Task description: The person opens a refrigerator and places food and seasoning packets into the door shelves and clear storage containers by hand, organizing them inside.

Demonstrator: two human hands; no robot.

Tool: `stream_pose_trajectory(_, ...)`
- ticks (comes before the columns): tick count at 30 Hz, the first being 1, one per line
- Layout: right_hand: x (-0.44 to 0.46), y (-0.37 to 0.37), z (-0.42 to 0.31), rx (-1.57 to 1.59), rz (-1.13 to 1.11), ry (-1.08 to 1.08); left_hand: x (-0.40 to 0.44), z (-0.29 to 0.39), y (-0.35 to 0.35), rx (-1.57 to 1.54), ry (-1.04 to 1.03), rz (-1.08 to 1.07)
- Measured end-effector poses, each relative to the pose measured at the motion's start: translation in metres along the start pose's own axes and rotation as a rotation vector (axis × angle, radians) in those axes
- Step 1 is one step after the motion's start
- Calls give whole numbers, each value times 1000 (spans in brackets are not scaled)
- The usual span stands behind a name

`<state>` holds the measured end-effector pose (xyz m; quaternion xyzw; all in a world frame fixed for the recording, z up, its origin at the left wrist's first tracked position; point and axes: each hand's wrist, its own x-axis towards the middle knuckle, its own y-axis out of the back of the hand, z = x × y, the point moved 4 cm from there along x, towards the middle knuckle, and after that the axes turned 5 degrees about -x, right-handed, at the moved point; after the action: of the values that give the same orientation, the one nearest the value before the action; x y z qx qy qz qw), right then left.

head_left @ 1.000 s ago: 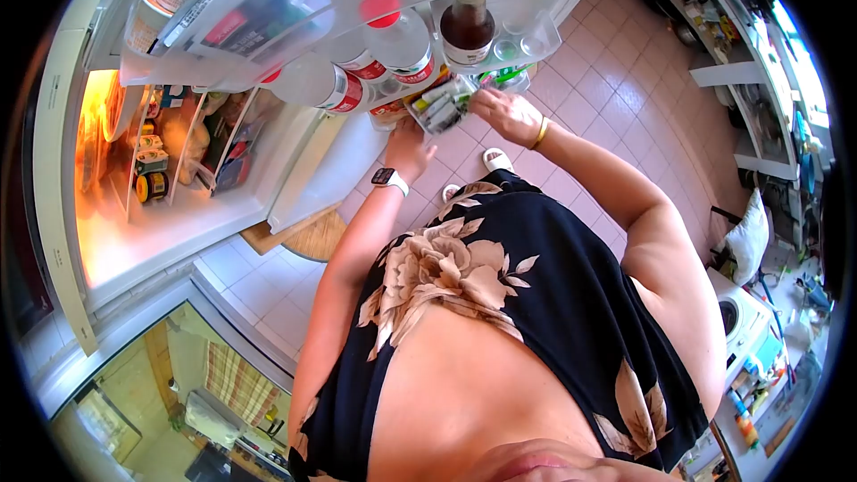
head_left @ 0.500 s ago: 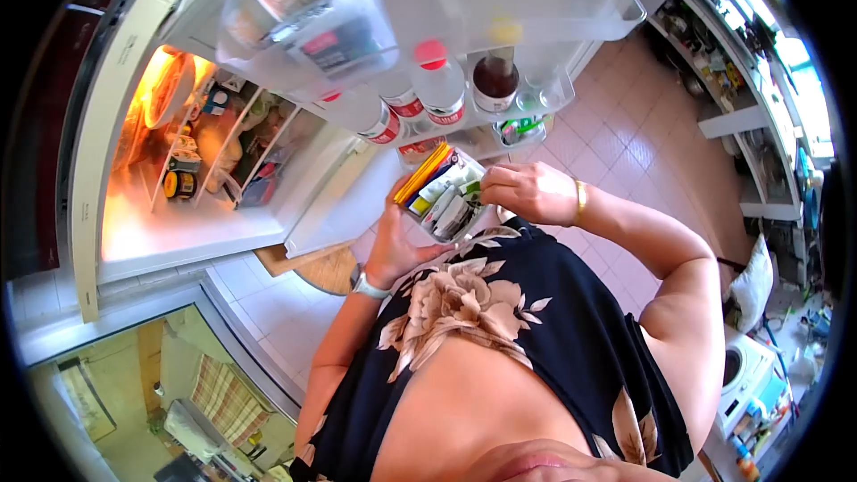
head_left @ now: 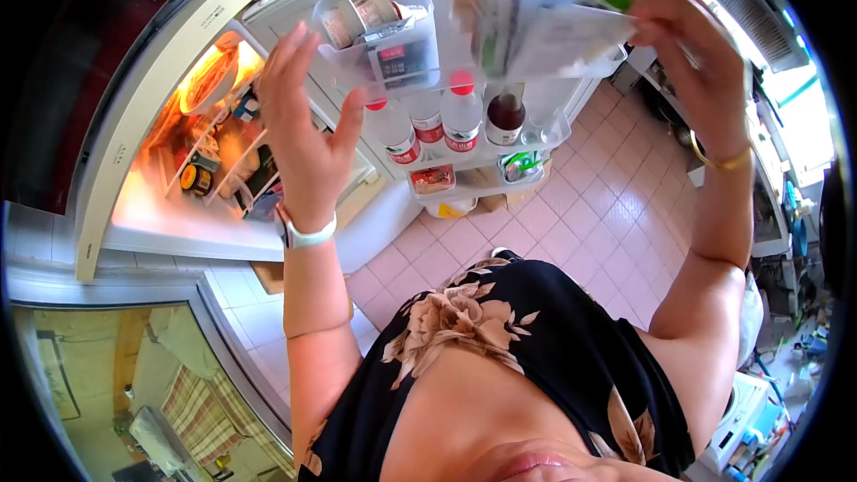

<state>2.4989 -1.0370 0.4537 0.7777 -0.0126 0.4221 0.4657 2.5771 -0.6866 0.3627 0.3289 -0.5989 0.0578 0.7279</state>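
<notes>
A clear plastic bin [head_left: 544,22] filled with packets is raised at the top of the fridge door, blurred and partly cut off by the frame. My right hand [head_left: 701,49], gold bracelet at its wrist, is closed on the bin's right edge beside a green item. My left hand [head_left: 308,129], wearing a pale watch band, is raised with fingers spread and holds nothing. Just beyond it, on the upper door shelf, sits another clear bin [head_left: 388,54] holding tubs and small packs.
Red-capped bottles [head_left: 461,116] and a dark bottle [head_left: 506,116] stand in a lower door rack. A red pack [head_left: 432,178] lies below them. The lit fridge compartment [head_left: 214,138] is open at left. A loaded shelving unit [head_left: 759,178] runs along the right.
The bin of packets has gone from in front of my chest up to the upper door. My left hand has let go of it and opened; my right hand rose with it.
</notes>
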Motion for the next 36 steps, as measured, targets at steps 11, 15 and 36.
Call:
stream_pose_trajectory(11,30,-77,30,-176,32,150,5,-11,-23,-7,85,-46)
stream_pose_trajectory(15,28,-94,27,-157,-43,112,4,-13,-22,-40,103,-23)
stream_pose_trajectory(36,19,-101,28,-164,33,128,4,-11,-31,27,92,46)
